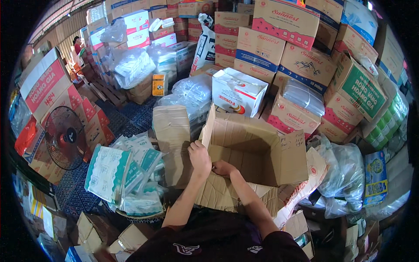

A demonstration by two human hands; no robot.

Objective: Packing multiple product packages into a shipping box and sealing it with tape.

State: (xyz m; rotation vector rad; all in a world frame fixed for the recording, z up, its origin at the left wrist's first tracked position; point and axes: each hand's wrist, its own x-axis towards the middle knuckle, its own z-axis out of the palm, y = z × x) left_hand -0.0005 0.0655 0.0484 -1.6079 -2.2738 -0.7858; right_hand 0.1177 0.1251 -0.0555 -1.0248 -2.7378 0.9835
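Observation:
An open, empty cardboard box (244,153) stands in front of me, with creased flaps round its top. My left hand (198,155) is closed on an upright cardboard flap at the box's left side. My right hand (223,169) is curled at the box's near left corner, just below and right of the left one; what its fingers hold is hidden. A flattish, creased piece of cardboard (170,139) lies just left of the box. Left of that, several plastic packets with teal and white print (118,170) lie heaped.
Stacked cartons (281,22) rise behind and right. A white carton (239,91), clear plastic bundles (187,94) and plastic bags (340,183) surround the work spot. A fan (65,137) stands left on blue pallets. A person (78,50) is far back left. Opened cartons (94,229) line the near edge.

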